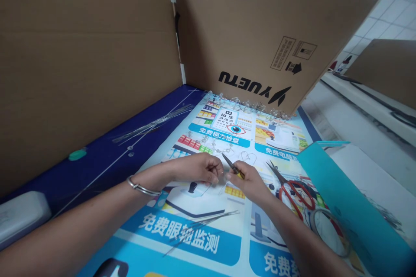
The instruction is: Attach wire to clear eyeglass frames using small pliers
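My left hand (198, 169) pinches something thin, likely a fine wire, between thumb and fingers. My right hand (245, 181) is shut on small yellow-handled pliers (235, 169), whose dark tips reach toward my left fingertips. Both hands hover over a printed blue-and-white poster (195, 220). A loop of wire (248, 157) and clear beaded wire pieces (217, 143) lie just beyond them. Red-handled scissors (295, 197) lie to the right of my right hand. A bundle of straight wires (152, 123) rests on the blue cloth (97, 156) at left.
Upright cardboard sheets (260, 30) stand along the far and left sides. A row of beaded pieces (247, 106) lines the poster's far edge. A teal folder (351, 199) and a clear tape roll (328, 231) are at right. A white case (22, 218) sits at lower left.
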Available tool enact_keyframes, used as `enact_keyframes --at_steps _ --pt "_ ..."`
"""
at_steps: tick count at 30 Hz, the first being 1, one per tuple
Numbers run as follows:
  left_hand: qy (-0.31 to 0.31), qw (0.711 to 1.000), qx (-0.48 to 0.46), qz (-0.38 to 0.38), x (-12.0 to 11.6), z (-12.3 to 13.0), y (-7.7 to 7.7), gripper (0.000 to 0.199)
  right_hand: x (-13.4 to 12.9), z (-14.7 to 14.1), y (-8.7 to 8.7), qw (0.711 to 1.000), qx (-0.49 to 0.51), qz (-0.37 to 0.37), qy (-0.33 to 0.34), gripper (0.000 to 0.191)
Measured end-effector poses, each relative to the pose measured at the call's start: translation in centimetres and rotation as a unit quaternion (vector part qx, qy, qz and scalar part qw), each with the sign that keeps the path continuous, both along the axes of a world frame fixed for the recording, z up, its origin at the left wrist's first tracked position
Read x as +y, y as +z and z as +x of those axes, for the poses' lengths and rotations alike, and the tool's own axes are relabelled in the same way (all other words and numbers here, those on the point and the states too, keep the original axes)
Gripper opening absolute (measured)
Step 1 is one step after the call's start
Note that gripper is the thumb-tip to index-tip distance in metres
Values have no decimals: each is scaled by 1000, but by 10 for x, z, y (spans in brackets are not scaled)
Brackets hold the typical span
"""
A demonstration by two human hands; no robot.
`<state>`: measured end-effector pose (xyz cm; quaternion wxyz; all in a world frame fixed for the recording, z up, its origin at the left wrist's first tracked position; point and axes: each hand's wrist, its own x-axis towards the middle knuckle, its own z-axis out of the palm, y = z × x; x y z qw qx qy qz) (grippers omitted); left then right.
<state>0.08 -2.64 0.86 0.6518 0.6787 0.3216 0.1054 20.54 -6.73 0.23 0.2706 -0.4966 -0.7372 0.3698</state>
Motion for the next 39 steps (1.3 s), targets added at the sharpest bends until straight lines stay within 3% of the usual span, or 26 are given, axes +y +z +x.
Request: enact_keyframes --at_steps 6,10,14,21,26,30,33,35,39 --pt "-50 997 36 39 1 -6 7 23 3 2 1 998 54 -32 -8 16" --pt "-35 987 76 139 3 -7 12 23 4 4 1 996 75 -48 5 17" --pt "13 973 46 225 1 1 15 20 3 5 -1 992 101 -62 32 17" --pt "63 980 9 188 -7 13 4 17 0 -2 -5 990 133 -41 5 15" --pt "97 978 -41 181 -8 14 8 18 -2 -2 -6 987 153 -23 -38 16" --pt "167 974 -133 80 -7 13 10 18 -3 -2 -6 989 140 -7 -52 15" --pt "207 958 -198 -17 -5 11 9 18 -1 0 -8 994 57 59 -73 15" --pt "235 944 -225 -59 -2 10 7 18 2 3 -12 983 -27 153 -92 15" --pt "284 921 -250 -96 4 6 0 19 7 12 -15 915 -190 348 -74 15"
